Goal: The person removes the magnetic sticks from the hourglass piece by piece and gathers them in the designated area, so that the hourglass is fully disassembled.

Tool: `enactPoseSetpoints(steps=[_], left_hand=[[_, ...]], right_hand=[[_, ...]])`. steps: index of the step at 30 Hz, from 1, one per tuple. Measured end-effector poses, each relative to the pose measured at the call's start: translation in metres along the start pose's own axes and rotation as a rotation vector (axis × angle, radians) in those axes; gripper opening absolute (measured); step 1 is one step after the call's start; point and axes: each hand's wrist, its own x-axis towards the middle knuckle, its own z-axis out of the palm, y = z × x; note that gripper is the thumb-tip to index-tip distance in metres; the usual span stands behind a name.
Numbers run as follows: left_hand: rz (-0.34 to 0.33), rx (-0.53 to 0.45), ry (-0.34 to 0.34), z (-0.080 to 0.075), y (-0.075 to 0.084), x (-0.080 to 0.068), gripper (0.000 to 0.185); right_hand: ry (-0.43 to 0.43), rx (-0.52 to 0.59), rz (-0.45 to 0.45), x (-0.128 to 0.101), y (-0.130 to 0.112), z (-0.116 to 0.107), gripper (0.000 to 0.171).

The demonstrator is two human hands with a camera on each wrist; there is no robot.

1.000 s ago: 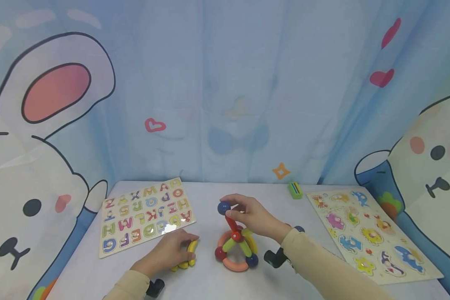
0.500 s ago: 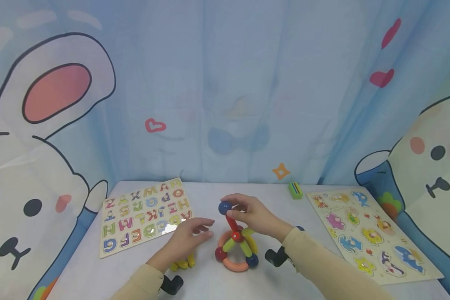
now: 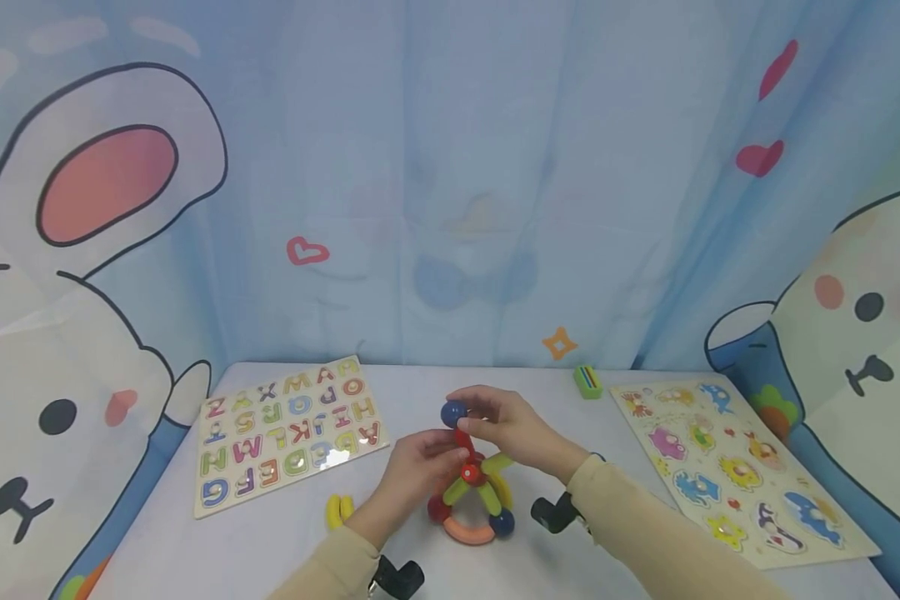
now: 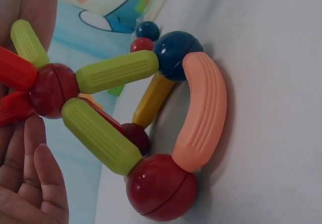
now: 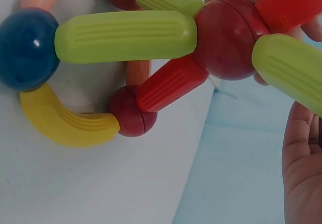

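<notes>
A magnetic ball-and-stick toy stands on the table, with a ring of curved sticks and balls at its base. Green sticks (image 4: 103, 136) and a red stick rise to a red ball (image 5: 229, 38). Another red stick (image 3: 463, 442) leads up from there to a blue ball (image 3: 453, 414) at the top. My right hand (image 3: 517, 429) holds this blue ball, thumb just below it. My left hand (image 3: 412, 471) pinches the upper red stick from the left, its fingers partly hidden behind the sticks in the left wrist view.
Yellow curved sticks (image 3: 336, 510) lie left of my left wrist. An alphabet puzzle board (image 3: 292, 425) is at the left, an animal puzzle board (image 3: 742, 475) at the right. A small green block (image 3: 588, 382) sits near the back edge.
My left hand has let go of the yellow curved sticks and moved right and up to the toy's upper red stick. My right hand has stayed at the top blue ball.
</notes>
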Motion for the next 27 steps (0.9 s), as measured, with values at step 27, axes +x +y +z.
enactPoseSetpoints(steps=[27], left_hand=[[-0.018,-0.032,-0.020,0.008,0.000,-0.001,0.028]], right_hand=[[0.075,0.215,0.038,-0.005,0.008,-0.013,0.048]])
